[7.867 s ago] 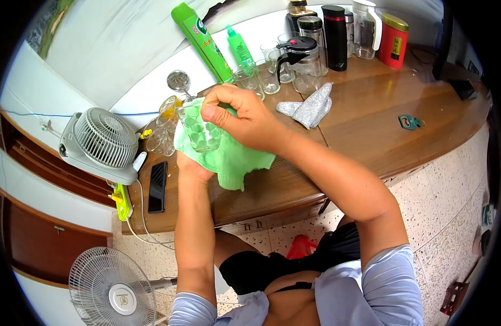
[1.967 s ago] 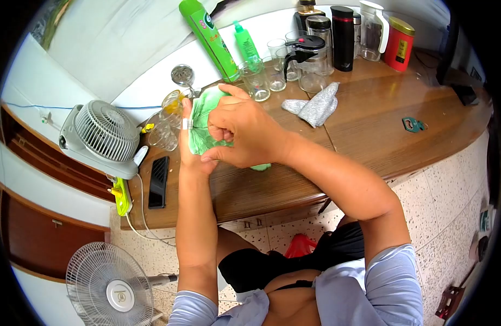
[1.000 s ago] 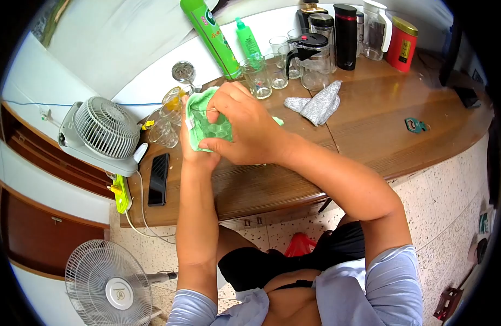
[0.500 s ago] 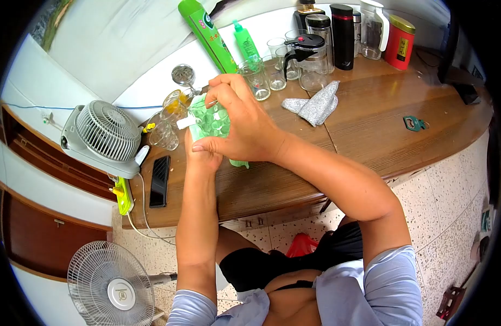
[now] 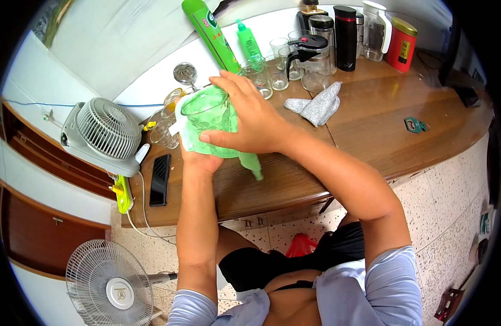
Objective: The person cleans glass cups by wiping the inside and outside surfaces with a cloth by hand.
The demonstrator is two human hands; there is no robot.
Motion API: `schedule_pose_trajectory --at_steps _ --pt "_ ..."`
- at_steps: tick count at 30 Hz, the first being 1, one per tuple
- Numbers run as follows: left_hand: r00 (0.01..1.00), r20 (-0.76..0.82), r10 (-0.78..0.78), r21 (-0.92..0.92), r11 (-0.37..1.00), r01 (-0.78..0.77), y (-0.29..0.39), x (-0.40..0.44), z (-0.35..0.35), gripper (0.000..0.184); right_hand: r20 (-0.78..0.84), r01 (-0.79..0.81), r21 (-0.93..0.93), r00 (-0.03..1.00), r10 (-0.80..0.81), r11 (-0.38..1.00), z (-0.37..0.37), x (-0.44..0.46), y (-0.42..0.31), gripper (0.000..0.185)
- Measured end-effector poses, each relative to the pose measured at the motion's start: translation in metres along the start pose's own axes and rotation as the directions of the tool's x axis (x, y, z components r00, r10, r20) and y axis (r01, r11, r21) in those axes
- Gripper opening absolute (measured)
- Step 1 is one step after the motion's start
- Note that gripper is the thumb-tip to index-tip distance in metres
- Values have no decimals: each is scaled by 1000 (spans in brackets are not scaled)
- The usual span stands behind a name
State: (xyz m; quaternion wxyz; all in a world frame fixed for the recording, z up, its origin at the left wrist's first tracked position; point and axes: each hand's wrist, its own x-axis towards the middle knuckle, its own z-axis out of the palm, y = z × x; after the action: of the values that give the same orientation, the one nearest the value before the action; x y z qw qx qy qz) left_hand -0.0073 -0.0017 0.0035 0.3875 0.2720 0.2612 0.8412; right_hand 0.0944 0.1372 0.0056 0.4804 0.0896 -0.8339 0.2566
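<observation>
A clear glass cup [image 5: 211, 111] lies in a light green cloth [image 5: 193, 142], its round rim towards the upper left. Beneath the cloth is my left hand [image 5: 200, 163], its fingers mostly hidden, cradling cloth and glass from below. My right hand [image 5: 242, 117] grips the cup from the right, thumb across the near side and fingers along the far side. A white tag shows at the cloth's left edge, and one corner hangs down at the right. Just left of the cloth stand more glasses [image 5: 166, 133].
On the wooden table [image 5: 272, 182] are a phone [image 5: 160, 179], a small fan [image 5: 106, 130], a grey cloth [image 5: 318, 106], a bottle opener [image 5: 415, 125], a teapot [image 5: 314, 68], glasses, green bottles, a black flask [image 5: 345, 41] and a red tin [image 5: 402, 46]. A larger fan [image 5: 112, 290] stands at lower left.
The cup has turned, so its rim now shows. My right hand has opened out along its side. The cloth is spread wider, with a corner hanging lower at the right.
</observation>
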Motion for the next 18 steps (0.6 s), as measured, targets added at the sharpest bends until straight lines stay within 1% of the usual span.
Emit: schedule_pose_trajectory --at_steps 1,2,4,5,7,8,10,11,13,14,16,17,18 --pt "993 119 -24 -63 998 32 2 0 0 73 18 -24 -60 1000 25 998 0 0 1 110" --pt "970 238 -39 -122 990 70 3 1 0 77 -3 -44 -16 999 44 999 0 0 0 111" --pt "993 111 -47 -46 998 53 3 2 4 82 -42 -80 74 996 84 994 2 2 -1 112" --pt "998 46 -47 -8 999 48 3 2 5 85 -75 -67 99 994 74 993 2 2 -4 109" --pt "995 94 -39 -6 999 40 1 5 2 70 -140 -37 147 989 58 988 2 3 -10 104" --pt "992 119 -36 -5 999 37 0 5 2 63 -141 -5 149 990 26 989 3 2 -9 100" --pt "1000 -2 10 89 996 -10 -5 3 7 57 -141 59 153 989 -37 986 7 0 -7 92" --pt "997 -61 38 137 990 -29 -6 1 9 54 -133 61 168 990 -39 984 8 -1 -8 89" --pt "991 -119 65 167 985 -45 -6 -1 6 53 -119 70 198 992 -46 978 11 -3 -13 84" --pt "986 -147 79 183 982 -51 -6 -2 5 52 -143 95 202 987 -67 975 13 -2 -13 82" --pt "983 -177 40 131 991 -17 -2 -1 4 48 -192 146 208 976 -106 967 17 -2 -12 80" --pt "982 -190 20 105 995 0 0 -1 4 47 -180 134 225 979 -94 965 17 -2 -13 80" --pt "986 -164 1 71 997 11 1 -1 3 46 -168 122 242 982 -83 963 17 -2 -14 81"
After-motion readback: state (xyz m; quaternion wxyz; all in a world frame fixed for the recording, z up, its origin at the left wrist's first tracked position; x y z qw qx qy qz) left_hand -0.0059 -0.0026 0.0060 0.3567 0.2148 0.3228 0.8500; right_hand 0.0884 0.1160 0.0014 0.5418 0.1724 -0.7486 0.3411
